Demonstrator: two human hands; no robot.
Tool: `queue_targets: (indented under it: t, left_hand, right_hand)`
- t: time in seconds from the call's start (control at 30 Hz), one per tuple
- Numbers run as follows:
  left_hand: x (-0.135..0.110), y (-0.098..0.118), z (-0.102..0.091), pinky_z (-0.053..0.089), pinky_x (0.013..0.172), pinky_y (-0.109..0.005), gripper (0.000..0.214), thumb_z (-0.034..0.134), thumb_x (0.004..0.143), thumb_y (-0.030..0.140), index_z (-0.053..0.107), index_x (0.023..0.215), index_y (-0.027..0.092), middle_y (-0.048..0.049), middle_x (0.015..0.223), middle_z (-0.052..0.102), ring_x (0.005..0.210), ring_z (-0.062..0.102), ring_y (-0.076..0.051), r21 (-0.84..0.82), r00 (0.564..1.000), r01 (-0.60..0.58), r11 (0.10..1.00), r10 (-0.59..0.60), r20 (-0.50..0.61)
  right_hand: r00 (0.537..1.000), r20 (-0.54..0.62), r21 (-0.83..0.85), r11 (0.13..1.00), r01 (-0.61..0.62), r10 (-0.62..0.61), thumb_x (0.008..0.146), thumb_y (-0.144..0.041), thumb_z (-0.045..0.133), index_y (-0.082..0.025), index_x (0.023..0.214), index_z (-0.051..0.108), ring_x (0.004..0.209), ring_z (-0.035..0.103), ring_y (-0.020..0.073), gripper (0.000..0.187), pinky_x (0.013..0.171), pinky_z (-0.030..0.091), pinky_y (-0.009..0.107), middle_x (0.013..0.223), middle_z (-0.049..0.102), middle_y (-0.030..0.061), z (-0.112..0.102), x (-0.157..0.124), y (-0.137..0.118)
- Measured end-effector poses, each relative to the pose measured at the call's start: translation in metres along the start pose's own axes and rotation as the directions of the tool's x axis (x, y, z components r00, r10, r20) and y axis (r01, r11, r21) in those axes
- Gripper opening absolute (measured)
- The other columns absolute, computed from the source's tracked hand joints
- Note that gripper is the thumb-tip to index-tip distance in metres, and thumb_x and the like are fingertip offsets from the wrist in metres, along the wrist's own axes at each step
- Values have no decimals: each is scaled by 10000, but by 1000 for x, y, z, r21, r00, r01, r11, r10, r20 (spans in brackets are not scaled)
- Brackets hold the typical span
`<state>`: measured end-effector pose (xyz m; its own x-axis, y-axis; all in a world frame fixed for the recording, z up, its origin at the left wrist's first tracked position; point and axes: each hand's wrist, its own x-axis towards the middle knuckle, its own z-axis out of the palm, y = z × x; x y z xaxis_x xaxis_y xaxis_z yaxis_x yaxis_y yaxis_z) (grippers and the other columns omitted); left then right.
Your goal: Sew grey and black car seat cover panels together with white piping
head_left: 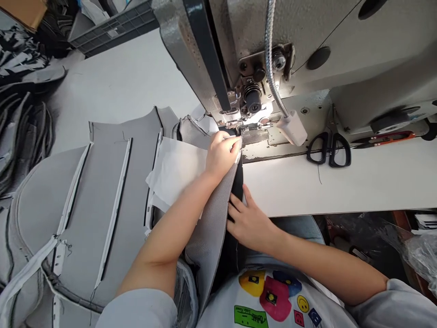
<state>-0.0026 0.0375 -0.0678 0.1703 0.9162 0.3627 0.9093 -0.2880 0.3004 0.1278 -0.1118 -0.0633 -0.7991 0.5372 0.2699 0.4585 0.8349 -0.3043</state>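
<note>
My left hand (221, 157) pinches the edge of a grey fabric panel (211, 232) right in front of the presser foot (235, 124) of a sewing machine (290, 23). A black fabric strip (237, 182) runs along that edge, beneath the grey layer. Lower down, my right hand (251, 223) rests on the black strip with its fingers spread, their tips touching the grey edge; its thumb is hidden. Beside my left wrist, a white sheet-like piece (180, 168) lies over the panel. The needle point itself cannot be made out.
Black-handled scissors (329, 143) and orange-handled snips (392, 139) lie at the machine's base. Larger sewn grey panels (109, 182) spread across the left. Stacked pieces (23, 136) and a grey crate (116, 29) stand beyond. The white table's front edge (341, 212) runs to the right.
</note>
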Motion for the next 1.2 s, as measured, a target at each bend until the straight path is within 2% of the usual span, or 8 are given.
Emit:
queue_targets:
  t: [0.2,0.37,0.43,0.5,0.57,0.63,1.03,1.2]
  left_hand:
    - [-21,17,-25,264,1096,-541,245,505,923,296,729,997,230,-112,1445,453,1351,344,-346,196,1000,-23,980,18,24]
    - [-51,42,-63,245,1088,-592,456,529,887,338,565,1311,172,-201,1466,431,1350,362,-396,341,957,-174,924,77,278]
    - [-51,46,-75,395,971,-521,588,526,863,302,446,1426,153,-218,1278,588,1174,538,-375,387,895,-164,907,-28,446]
    - [-44,44,-82,474,799,-422,724,510,837,275,279,1517,179,-159,1047,689,938,646,-327,401,770,-135,906,-159,618]
    - [-34,38,-85,467,670,-345,825,481,816,250,116,1555,210,-103,932,714,797,668,-290,369,642,-117,922,-213,737]
    - [-26,30,-85,435,598,-300,876,454,800,222,16,1559,220,-80,919,723,743,669,-266,307,579,-105,946,-193,792]
    - [3,34,-64,430,594,-275,881,449,743,183,108,1555,155,-107,1029,726,792,676,-261,229,620,6,974,-183,763]
    - [6,36,-54,455,652,-308,820,451,754,167,184,1526,99,-74,792,721,646,654,-254,165,700,7,986,-123,704]
  right_hand:
    - [998,-28,22,998,56,-55,968,-257,466,-215,1069,703,1319,408,364,261,1022,340,756,1256,595,134,9,-15,-25]
    - [995,-37,45,995,92,-91,974,-255,460,-249,1069,693,1291,441,347,251,1011,311,780,1201,612,121,10,-18,-25]
    - [994,-36,50,993,105,-104,978,-246,448,-264,1124,672,1288,446,338,268,1009,299,787,1212,605,127,9,-19,-24]
    - [993,-25,55,992,114,-113,982,-237,434,-261,1146,660,1303,433,338,281,1008,296,788,1246,589,136,7,-19,-23]
    - [993,-5,59,991,122,-122,986,-233,419,-255,1149,656,1319,419,339,288,1011,299,783,1274,574,139,5,-20,-22]
    - [991,17,66,989,133,-135,989,-230,409,-260,1177,641,1336,402,337,300,1018,293,781,1300,560,137,4,-21,-20]
    - [986,77,62,988,142,-146,974,-238,462,-281,1182,652,1354,390,357,285,1042,287,763,1305,561,117,-12,-15,12]
    - [984,115,48,990,130,-135,932,-244,544,-259,1131,680,1342,412,351,242,1064,285,735,1264,593,124,-23,-10,32]
